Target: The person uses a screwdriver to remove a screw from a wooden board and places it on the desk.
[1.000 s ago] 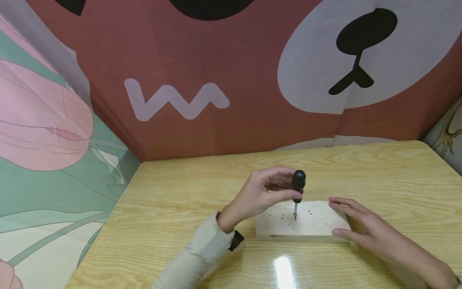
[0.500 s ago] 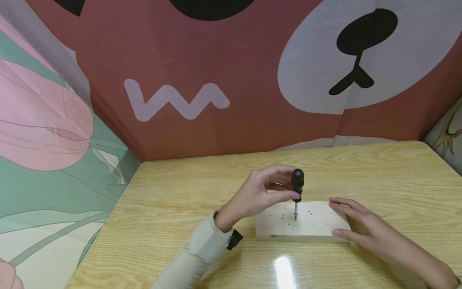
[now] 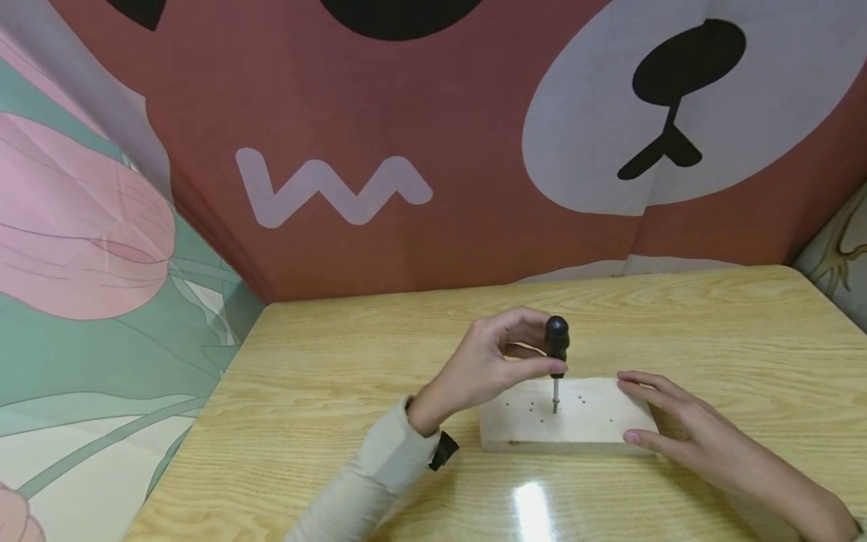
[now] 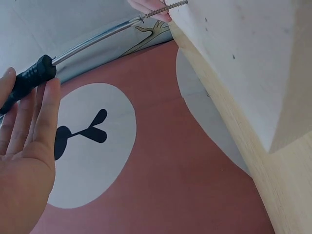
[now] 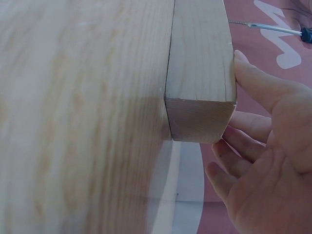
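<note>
A pale wooden block [image 3: 576,427] lies on the table, its top dotted with several small dark holes. A screw [image 4: 168,9] stands upright from it, most of its threaded length showing in the left wrist view. My left hand [image 3: 491,367] holds a black-handled screwdriver [image 3: 558,340] between thumb and fingers, shaft pointing down with the tip at the screw head. At the block's right end, my right hand [image 3: 687,421] grips it, thumb on the near side of the top and fingers around the far corner. The right wrist view shows fingers bent behind the end face.
The wood-grain table [image 3: 339,361] extends around the block on all sides. Behind it hangs a reddish printed cloth [image 3: 406,256] with a cartoon animal face, and a floral cloth [image 3: 88,361] hangs at the left. A black strap piece [image 3: 443,450] sits at the left wrist.
The screwdriver handle has tilted slightly leftward, and the left hand has shifted slightly. The block, the screw and the right hand stay in place.
</note>
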Tool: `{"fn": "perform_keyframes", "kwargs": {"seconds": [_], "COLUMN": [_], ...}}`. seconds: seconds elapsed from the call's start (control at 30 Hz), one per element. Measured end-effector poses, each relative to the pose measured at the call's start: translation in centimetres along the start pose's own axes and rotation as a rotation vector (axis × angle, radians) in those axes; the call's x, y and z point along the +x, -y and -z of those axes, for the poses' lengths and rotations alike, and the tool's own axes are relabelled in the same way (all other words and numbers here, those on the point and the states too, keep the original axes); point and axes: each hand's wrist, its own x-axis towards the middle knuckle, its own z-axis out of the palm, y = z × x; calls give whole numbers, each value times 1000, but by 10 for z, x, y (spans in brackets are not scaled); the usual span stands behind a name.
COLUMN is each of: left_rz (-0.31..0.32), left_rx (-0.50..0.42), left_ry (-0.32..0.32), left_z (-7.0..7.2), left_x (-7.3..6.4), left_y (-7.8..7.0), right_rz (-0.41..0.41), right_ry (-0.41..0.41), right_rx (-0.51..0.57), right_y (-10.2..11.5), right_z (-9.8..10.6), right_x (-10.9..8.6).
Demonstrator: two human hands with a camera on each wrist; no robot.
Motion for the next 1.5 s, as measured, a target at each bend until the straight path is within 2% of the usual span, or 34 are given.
{"fn": "perform_keyframes", "kwargs": {"seconds": [0.2,0.47,0.6,0.87,1.1,1.5], "left_rz": [7,-66,-69,-64,-58,-55], "left_rx": [-16,-21,-10,-13,-40,-61], "left_ry": [-41,-107,-125,-158,-193,-226], "left_z": [0,4,6,10,14,28], "left_x": [-1,-2,-3,-6,-11,-21], "left_y": [-1,3,5,8,12,17], "right_rz": [-14,29,48,27,36,67], "right_ry": [15,-5,-10,22,-2,14], "right_rx": [-2,-17,-31,-66,-70,41], "right_y": [0,0,1,6,19,49], "right_z": [1,0,1,8,8,1], "right_x": [0,1,3,7,16,30]}}
